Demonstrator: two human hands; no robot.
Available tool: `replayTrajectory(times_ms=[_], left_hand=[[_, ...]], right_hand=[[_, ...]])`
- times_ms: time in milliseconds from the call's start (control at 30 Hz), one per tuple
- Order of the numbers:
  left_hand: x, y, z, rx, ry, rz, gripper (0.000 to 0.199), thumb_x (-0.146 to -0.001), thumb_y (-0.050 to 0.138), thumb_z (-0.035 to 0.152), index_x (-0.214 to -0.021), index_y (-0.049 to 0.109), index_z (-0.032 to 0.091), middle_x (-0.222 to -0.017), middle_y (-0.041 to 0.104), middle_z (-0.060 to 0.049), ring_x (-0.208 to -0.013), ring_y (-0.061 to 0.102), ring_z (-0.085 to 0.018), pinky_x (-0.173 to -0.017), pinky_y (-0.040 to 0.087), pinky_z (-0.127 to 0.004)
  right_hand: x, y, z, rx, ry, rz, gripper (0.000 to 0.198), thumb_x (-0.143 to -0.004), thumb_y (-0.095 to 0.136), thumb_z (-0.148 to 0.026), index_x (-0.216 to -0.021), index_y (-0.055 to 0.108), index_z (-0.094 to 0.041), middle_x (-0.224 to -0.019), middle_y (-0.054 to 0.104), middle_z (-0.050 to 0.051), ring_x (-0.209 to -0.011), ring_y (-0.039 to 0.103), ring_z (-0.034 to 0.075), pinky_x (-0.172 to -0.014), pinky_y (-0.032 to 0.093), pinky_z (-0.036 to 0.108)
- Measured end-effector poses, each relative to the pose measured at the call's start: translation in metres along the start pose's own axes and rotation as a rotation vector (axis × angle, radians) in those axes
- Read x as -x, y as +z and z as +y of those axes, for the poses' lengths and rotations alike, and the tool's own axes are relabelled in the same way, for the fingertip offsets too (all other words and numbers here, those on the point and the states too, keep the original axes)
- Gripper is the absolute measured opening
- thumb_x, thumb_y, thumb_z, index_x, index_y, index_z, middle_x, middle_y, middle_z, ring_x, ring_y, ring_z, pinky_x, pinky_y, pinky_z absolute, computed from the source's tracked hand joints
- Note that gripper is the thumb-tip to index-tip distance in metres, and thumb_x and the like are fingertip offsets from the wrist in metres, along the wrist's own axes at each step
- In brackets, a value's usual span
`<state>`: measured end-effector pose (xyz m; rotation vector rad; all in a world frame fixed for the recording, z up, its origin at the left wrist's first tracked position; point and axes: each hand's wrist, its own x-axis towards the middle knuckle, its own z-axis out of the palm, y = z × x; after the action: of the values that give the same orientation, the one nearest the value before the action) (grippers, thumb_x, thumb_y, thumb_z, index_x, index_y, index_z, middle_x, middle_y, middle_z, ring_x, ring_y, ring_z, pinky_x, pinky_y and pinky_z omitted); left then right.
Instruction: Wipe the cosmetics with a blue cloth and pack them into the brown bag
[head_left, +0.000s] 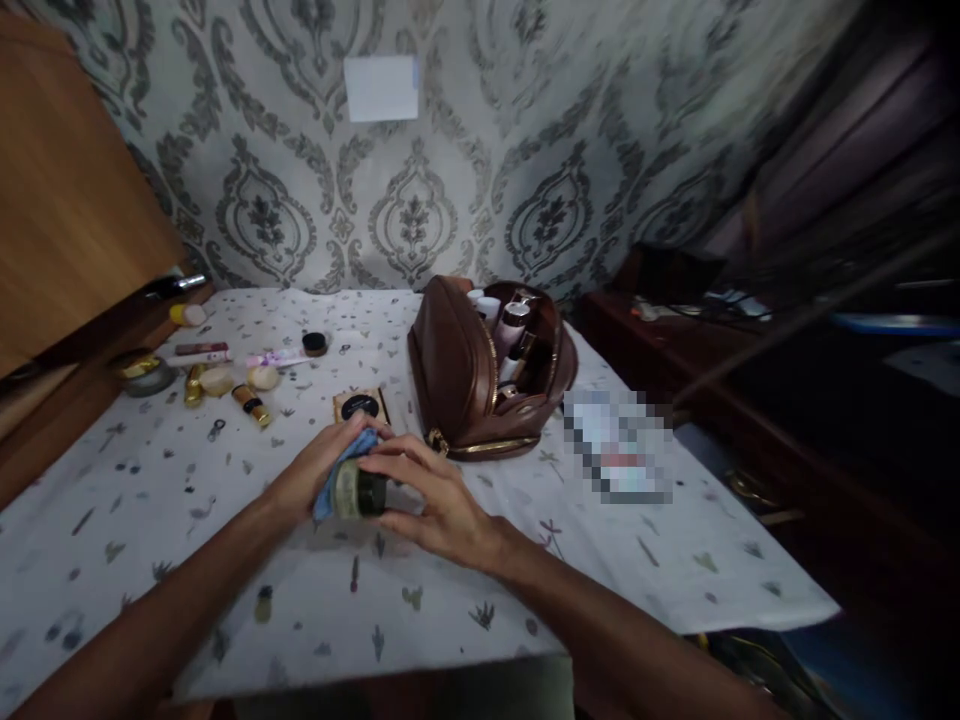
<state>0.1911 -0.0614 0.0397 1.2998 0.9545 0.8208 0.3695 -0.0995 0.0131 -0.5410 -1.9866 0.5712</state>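
A small dark green jar (369, 492) with a pale label lies tipped sideways between my hands, above the table. My right hand (442, 505) grips one end of it, thumb below and fingers on top. Against the other side, my left hand (322, 460) presses a blue cloth (325, 500), its fingers closed round it. Just beyond my hands a gold square box (373, 400) with a black oval rests on the table. To its right stands a brown cosmetic bag (457, 370), unzipped, with several bottles (513, 322) inside.
Several cosmetics lie at the left, among them a black-lidded jar (314, 345), a gold-and-black tube (250, 405) and a round grey container (142, 374). The table (465, 610) has a patterned white cloth. A blurred-out flat object (621, 445) lies right of the bag. Wooden furniture (75, 180) borders the left.
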Motion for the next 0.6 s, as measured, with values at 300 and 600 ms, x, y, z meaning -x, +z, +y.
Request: replayTrajectory(times_ms=[300, 600], left_hand=[[0.004, 0.044, 0.038, -0.392, 0.266, -0.114, 0.041, -0.098, 0.044, 0.050, -0.114, 0.068, 0.021, -0.093, 0.071, -0.004, -0.083, 0.065, -0.018, -0.078, 0.052, -0.028], [-0.029, 0.085, 0.051, -1.724, 1.034, 0.024, 0.047, -0.090, 0.048, 0.016, -0.137, 0.054, 0.014, -0.081, 0.065, -0.006, -0.072, 0.063, -0.022, -0.051, 0.046, -0.029]], right_hand=[[0.003, -0.065, -0.036, 0.080, 0.030, 0.307, 0.055, -0.088, 0.073, -0.029, -0.138, 0.052, -0.028, -0.118, 0.061, 0.008, -0.103, 0.063, 0.019, -0.077, 0.060, 0.030], [-0.018, -0.165, -0.040, 0.423, 0.310, 0.514, 0.046, -0.087, 0.072, -0.034, -0.129, 0.057, -0.026, -0.120, 0.063, 0.008, -0.102, 0.064, 0.023, -0.082, 0.060, 0.038]])
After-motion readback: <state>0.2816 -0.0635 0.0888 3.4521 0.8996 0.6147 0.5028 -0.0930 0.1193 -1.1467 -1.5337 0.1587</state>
